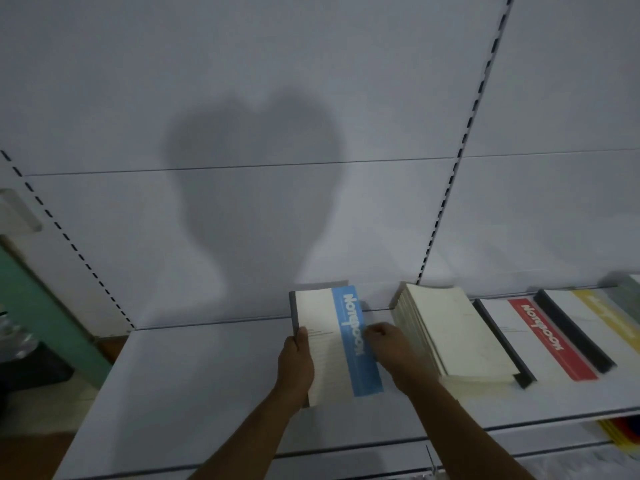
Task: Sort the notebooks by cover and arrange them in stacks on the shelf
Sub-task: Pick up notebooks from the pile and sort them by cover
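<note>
White shelf (207,382) spans lower frame; cream notebook stack (453,337) right of centre, red-band notebook (540,341) and yellow-band notebook (602,317) further right; blue-band notebook (337,341) centre, left hand (296,365) clasping its left edge, right hand (389,344) curled on its right edge.

notebook stack (453,336): 1 | blue-band notebook (337,344): 1 | red-band notebook (540,337): 1 | yellow-band notebook (602,317): 1

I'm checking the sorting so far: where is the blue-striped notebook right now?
In the head view, the blue-striped notebook lies on the white shelf near centre, held by the left hand and right hand, just left of the cream stack.
</note>
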Demonstrator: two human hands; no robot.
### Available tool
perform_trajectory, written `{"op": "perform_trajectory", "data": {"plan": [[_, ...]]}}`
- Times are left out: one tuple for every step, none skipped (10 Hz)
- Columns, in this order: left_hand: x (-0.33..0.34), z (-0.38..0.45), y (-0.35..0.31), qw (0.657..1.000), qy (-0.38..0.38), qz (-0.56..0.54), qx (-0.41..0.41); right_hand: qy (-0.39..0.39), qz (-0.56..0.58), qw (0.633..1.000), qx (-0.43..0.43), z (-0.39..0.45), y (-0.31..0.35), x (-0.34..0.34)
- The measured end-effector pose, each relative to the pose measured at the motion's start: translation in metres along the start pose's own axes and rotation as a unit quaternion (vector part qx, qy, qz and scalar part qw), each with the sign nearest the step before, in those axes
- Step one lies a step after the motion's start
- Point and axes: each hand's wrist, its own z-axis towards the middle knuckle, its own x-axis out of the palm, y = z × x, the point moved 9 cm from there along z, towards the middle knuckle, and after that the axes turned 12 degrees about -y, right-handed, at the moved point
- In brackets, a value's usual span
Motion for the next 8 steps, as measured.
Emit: {"op": "perform_trajectory", "data": {"plan": [[0.008, 0.002, 0.021, 0.998, 0.014, 0.015, -0.067, 0.009, -0.076, 0.997, -0.005, -0.001, -0.028, 0.005], [0.014, 0.001, 0.039, 0.992, 0.013, 0.047, -0.115, -0.011, -0.086, 0.996, 0.006, 0.000, -0.040, 0.005], [0.019, -0.001, 0.038, 0.990, 0.002, 0.078, -0.120, -0.035, -0.067, 0.997, 0.022, 0.003, -0.050, 0.004], [0.023, 0.000, 0.032, 0.990, -0.001, 0.097, -0.107, -0.046, -0.051, 0.997, 0.035, 0.006, -0.056, 0.004], [0.025, -0.001, 0.028, 0.989, 0.008, 0.132, -0.059, -0.064, -0.060, 0.995, 0.040, 0.006, -0.064, 0.002], [0.022, -0.005, 0.026, 0.980, 0.004, 0.196, -0.029, -0.078, -0.087, 0.993, 0.022, 0.003, -0.061, 0.002], [0.020, -0.007, 0.018, 0.948, 0.011, 0.317, 0.017, -0.057, -0.134, 0.989, 0.007, 0.007, -0.057, 0.004], [0.006, -0.009, 0.013, 0.949, 0.004, 0.314, 0.005, -0.043, -0.183, 0.982, -0.011, 0.010, -0.046, 0.003]]}}
